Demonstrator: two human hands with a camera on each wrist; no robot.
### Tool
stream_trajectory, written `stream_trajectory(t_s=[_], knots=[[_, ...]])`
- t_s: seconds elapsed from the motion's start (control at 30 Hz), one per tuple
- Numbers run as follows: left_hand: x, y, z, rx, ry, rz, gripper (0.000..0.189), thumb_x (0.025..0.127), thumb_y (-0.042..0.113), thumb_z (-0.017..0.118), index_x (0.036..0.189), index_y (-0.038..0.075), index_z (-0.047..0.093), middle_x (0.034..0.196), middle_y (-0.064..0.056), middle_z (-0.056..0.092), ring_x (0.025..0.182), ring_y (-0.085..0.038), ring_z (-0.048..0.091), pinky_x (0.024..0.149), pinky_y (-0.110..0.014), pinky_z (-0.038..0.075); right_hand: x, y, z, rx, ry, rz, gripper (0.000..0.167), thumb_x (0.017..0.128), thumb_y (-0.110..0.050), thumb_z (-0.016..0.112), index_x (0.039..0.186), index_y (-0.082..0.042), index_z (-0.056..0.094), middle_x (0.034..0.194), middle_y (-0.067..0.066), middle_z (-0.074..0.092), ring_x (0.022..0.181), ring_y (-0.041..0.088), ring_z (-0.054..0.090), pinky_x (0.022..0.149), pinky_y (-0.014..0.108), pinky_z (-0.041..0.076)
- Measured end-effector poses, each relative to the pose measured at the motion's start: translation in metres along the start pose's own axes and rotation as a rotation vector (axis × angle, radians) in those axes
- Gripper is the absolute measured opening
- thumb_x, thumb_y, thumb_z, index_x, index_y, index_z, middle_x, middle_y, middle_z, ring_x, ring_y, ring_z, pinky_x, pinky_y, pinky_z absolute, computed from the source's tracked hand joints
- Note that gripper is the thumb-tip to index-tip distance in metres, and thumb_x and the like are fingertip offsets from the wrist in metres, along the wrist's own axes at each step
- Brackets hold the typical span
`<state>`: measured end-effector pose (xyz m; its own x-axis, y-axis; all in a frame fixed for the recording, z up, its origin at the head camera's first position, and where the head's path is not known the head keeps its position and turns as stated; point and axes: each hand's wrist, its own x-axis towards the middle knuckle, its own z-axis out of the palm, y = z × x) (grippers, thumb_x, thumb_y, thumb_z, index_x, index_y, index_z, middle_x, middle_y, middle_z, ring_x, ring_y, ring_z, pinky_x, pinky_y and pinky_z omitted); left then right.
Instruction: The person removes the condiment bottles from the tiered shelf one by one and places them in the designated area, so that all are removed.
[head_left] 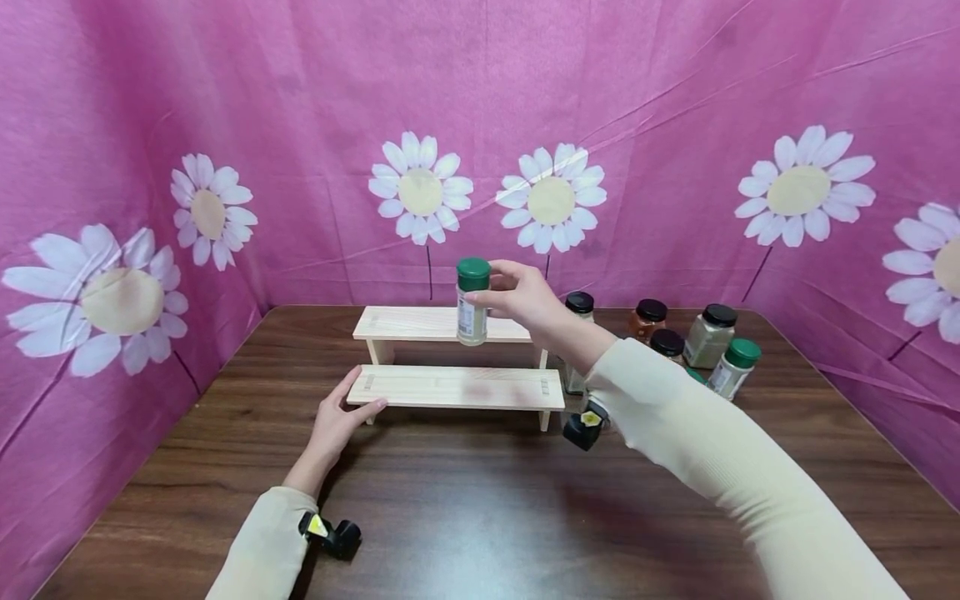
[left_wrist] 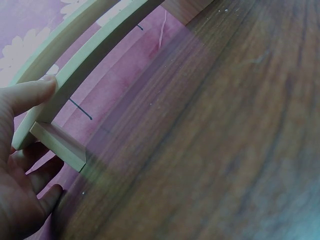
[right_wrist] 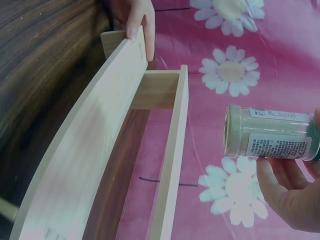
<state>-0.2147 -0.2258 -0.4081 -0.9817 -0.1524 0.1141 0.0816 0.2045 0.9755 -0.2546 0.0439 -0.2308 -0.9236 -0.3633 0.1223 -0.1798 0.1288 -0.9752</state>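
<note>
A two-step wooden rack point(head_left: 457, 387) of pale wood stands on the table. My left hand point(head_left: 337, 421) grips the left end of its lower step, with the thumb on top and the other fingers around the end, as the left wrist view shows. My right hand point(head_left: 528, 304) holds a spice jar point(head_left: 472, 312) with a green lid, upright, in front of the upper step point(head_left: 405, 323) in the head view. In the right wrist view the clear jar point(right_wrist: 272, 134) shows pale contents and a printed label, and its base is apart from the rack.
Right of the rack are several more jars: a black-lidded one point(head_left: 580, 304) partly behind my right forearm, a reddish one point(head_left: 648, 318), a wide black-lidded one point(head_left: 711, 337) and a green-lidded one point(head_left: 733, 371). A pink daisy-print cloth point(head_left: 645, 100) hangs behind the brown table point(head_left: 450, 517).
</note>
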Motion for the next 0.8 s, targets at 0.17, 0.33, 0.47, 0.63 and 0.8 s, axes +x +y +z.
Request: stream_trajectory(t_s=[0.17,0.33,0.47,0.63,0.8], knots=[[0.000,0.000,0.000,-0.015,-0.004,-0.007,0.075,0.072,0.009,0.070,0.134,0.006,0.029,0.131,-0.016,0.034,0.115,-0.020,0.033,0.095,-0.031,0.023,-0.007,0.005,-0.019,0.028,0.016,-0.004,0.047,0.078,-0.009,0.064,0.121,-0.004,0.046,0.110,0.016,0.050,0.101,0.026,0.047,0.080,0.038,0.043],[0.000,0.001,0.000,-0.023,-0.009,-0.012,0.075,0.072,0.009,0.070,0.135,0.007,0.029,0.132,-0.017,0.033,0.115,-0.020,0.032,0.095,-0.031,0.023,-0.013,0.011,-0.038,0.028,0.040,-0.017,0.048,0.078,-0.007,0.063,0.121,0.000,0.043,0.112,0.020,0.048,0.102,0.029,0.046,0.081,0.037,0.042],[0.000,0.001,0.000,-0.021,-0.014,-0.014,0.075,0.073,0.010,0.069,0.135,0.007,0.028,0.132,-0.016,0.032,0.116,-0.020,0.032,0.096,-0.030,0.023,-0.019,0.015,-0.053,0.004,0.077,-0.002,0.049,0.077,-0.009,0.064,0.121,0.000,0.043,0.113,0.020,0.048,0.102,0.029,0.047,0.082,0.039,0.041],[0.000,0.001,0.000,-0.012,-0.015,-0.011,0.075,0.073,0.010,0.069,0.135,0.007,0.028,0.132,-0.016,0.032,0.116,-0.020,0.032,0.096,-0.031,0.023,-0.029,0.016,-0.069,0.007,0.115,0.019,0.050,0.077,-0.011,0.065,0.121,-0.001,0.043,0.112,0.019,0.049,0.099,0.027,0.049,0.084,0.044,0.038],[0.000,0.001,0.000,-0.006,-0.015,-0.003,0.075,0.072,0.009,0.070,0.134,0.005,0.028,0.132,-0.017,0.033,0.115,-0.021,0.032,0.096,-0.032,0.023,-0.040,0.015,-0.084,-0.004,0.144,0.012,0.048,0.077,-0.012,0.066,0.119,-0.002,0.045,0.107,0.015,0.051,0.092,0.021,0.053,0.080,0.039,0.042]])
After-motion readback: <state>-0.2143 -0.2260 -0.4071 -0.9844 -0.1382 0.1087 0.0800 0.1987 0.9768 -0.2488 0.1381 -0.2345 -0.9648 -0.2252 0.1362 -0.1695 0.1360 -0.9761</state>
